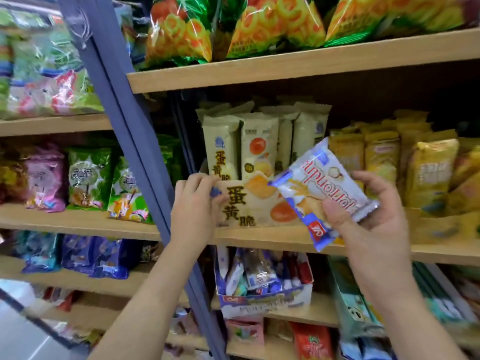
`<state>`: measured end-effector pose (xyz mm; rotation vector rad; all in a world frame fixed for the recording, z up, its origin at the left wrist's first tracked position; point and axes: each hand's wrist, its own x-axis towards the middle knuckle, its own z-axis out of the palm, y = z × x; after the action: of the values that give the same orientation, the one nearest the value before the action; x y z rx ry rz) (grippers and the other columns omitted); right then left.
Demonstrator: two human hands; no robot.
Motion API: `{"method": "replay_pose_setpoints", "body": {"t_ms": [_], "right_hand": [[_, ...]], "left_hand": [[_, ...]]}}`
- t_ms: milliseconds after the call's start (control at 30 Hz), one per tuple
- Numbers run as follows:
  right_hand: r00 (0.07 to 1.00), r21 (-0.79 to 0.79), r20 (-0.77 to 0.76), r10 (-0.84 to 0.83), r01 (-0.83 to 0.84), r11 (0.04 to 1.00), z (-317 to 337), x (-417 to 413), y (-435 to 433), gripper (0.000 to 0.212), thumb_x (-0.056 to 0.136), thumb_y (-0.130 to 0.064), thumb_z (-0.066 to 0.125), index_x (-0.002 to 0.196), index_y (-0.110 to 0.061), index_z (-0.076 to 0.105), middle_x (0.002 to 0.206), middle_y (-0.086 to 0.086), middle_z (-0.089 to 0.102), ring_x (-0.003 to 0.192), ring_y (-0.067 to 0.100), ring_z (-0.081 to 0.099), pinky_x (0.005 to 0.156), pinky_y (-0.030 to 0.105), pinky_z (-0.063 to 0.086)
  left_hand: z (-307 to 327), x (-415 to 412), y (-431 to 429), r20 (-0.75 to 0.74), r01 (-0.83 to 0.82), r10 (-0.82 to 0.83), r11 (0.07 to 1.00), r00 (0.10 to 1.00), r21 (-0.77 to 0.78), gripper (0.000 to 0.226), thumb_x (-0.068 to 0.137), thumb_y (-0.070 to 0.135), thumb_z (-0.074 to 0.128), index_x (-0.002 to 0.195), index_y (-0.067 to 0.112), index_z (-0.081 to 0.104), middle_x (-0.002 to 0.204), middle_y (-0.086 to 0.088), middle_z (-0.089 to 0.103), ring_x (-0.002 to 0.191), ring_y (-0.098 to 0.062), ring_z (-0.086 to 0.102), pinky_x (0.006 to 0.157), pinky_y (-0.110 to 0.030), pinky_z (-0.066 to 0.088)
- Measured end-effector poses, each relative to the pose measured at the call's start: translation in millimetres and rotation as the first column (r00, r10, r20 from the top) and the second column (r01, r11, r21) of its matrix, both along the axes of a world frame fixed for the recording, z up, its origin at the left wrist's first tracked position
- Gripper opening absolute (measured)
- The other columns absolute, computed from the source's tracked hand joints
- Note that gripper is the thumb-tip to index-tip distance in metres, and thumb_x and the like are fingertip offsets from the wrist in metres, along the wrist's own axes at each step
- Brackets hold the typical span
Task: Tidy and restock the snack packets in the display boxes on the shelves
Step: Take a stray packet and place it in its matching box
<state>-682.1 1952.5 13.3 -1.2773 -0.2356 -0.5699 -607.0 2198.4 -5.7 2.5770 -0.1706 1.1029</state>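
One blue-and-white plastic snack packet [322, 188] lies tilted in the right hand [374, 211], thumb and fingers curled round it, in front of the cream cardboard display box [249, 206] on the wooden shelf [259, 237]. The left hand [194, 201] grips that box's front left corner. Cream packets [241, 146] stand upright inside it.

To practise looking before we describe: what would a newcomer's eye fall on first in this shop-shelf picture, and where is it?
The blue-and-white packet stands out, held tilted in the right hand in front of the middle shelf. Beside it, the left hand grips the left front corner of the cream display box printed with egg yolks. Above, bright orange ring-snack bags line the top shelf.
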Motion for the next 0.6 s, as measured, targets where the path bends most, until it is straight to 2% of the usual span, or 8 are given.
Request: {"method": "replay_pose_setpoints", "body": {"t_ms": [100, 167, 233, 300, 367, 433, 500, 600], "right_hand": [[0.993, -0.051, -0.120, 0.004, -0.010, 0.999, -23, -17, -7, 0.053, 0.067, -0.024, 0.077, 0.113, -0.036, 0.055, 0.095, -0.003, 0.075, 0.081, 0.010, 0.071, 0.068, 0.023, 0.057], [0.977, -0.111, -0.211, 0.033, -0.058, 0.992, -41, -29, -12, 0.051, 0.070, -0.020, 0.078, 0.113, -0.035, 0.054, 0.088, -0.003, 0.076, 0.074, 0.011, 0.073, 0.061, 0.022, 0.056], [0.955, -0.154, -0.289, 0.067, -0.116, 0.981, -63, -37, -18, 0.045, 0.075, -0.014, 0.077, 0.112, -0.030, 0.057, 0.085, -0.005, 0.077, 0.072, 0.011, 0.073, 0.057, 0.018, 0.054], [0.924, -0.178, -0.373, 0.084, -0.160, 0.971, -88, -45, -22, 0.039, 0.080, -0.012, 0.076, 0.112, -0.027, 0.060, 0.087, -0.008, 0.077, 0.076, 0.011, 0.074, 0.060, 0.020, 0.055], [0.894, -0.186, -0.438, 0.097, -0.196, 0.963, -113, -53, -25, 0.035, 0.083, -0.012, 0.074, 0.113, -0.024, 0.062, 0.089, -0.007, 0.077, 0.080, 0.013, 0.074, 0.068, 0.030, 0.058], [0.868, -0.191, -0.479, 0.128, -0.246, 0.950, -134, -61, -26, 0.031, 0.084, -0.011, 0.073, 0.111, -0.023, 0.064, 0.089, -0.005, 0.077, 0.082, 0.015, 0.074, 0.074, 0.036, 0.057], [0.843, -0.193, -0.509, 0.171, -0.306, 0.932, -151, -66, -25, 0.026, 0.087, -0.010, 0.070, 0.111, -0.020, 0.066, 0.091, -0.003, 0.077, 0.085, 0.016, 0.074, 0.078, 0.037, 0.057], [0.811, -0.213, -0.547, 0.208, -0.375, 0.902, -173, -71, -21, 0.036, 0.090, -0.009, 0.068, 0.121, -0.025, 0.061, 0.101, -0.007, 0.076, 0.095, 0.010, 0.071, 0.087, 0.036, 0.056]], "left_hand": [[-2, -2, -11, -0.011, -0.062, 0.061, 0.993, 0.998, -0.100, 0.041, 0.089, 0.021, 0.068, 0.129, 0.017, 0.058, 0.133, -0.006, 0.052, 0.111, -0.030, 0.046, 0.087, -0.036, 0.044], [-11, -19, -21, 0.075, -0.035, 0.047, 0.988, 0.996, -0.150, 0.046, 0.089, 0.016, 0.068, 0.132, 0.017, 0.055, 0.140, -0.010, 0.046, 0.119, -0.030, 0.046, 0.092, -0.032, 0.040], [-28, -50, -34, 0.156, 0.067, -0.041, 0.984, 0.987, -0.165, 0.037, 0.091, 0.014, 0.065, 0.126, 0.019, 0.057, 0.130, -0.006, 0.051, 0.116, -0.026, 0.051, 0.095, -0.029, 0.041], [-51, -90, -52, -0.016, 0.203, -0.218, 0.935, 0.976, -0.292, 0.018, 0.096, 0.021, 0.058, 0.111, 0.032, 0.059, 0.107, 0.011, 0.056, 0.098, -0.007, 0.058, 0.079, -0.025, 0.047], [-77, -127, -75, -0.327, 0.225, -0.443, 0.817, 0.835, -0.531, 0.017, 0.098, 0.032, 0.053, 0.111, 0.043, 0.054, 0.095, 0.021, 0.059, 0.088, 0.007, 0.058, 0.070, -0.012, 0.043], [-101, -151, -92, -0.405, 0.123, -0.611, 0.640, 0.680, -0.758, 0.029, 0.095, 0.035, 0.058, 0.122, 0.039, 0.049, 0.088, 0.017, 0.064, 0.086, 0.010, 0.061, 0.071, -0.012, 0.047], [-118, -165, -100, -0.367, -0.005, -0.641, 0.493, 0.674, -0.870, 0.026, 0.093, 0.025, 0.063, 0.117, 0.032, 0.055, 0.082, 0.012, 0.071, 0.082, 0.001, 0.067, 0.069, -0.022, 0.055], [-133, -175, -102, -0.340, -0.108, -0.557, 0.407, 0.757, -0.907, 0.017, 0.093, 0.020, 0.064, 0.110, 0.024, 0.064, 0.090, 0.007, 0.075, 0.082, -0.013, 0.071, 0.071, -0.028, 0.059]]}}
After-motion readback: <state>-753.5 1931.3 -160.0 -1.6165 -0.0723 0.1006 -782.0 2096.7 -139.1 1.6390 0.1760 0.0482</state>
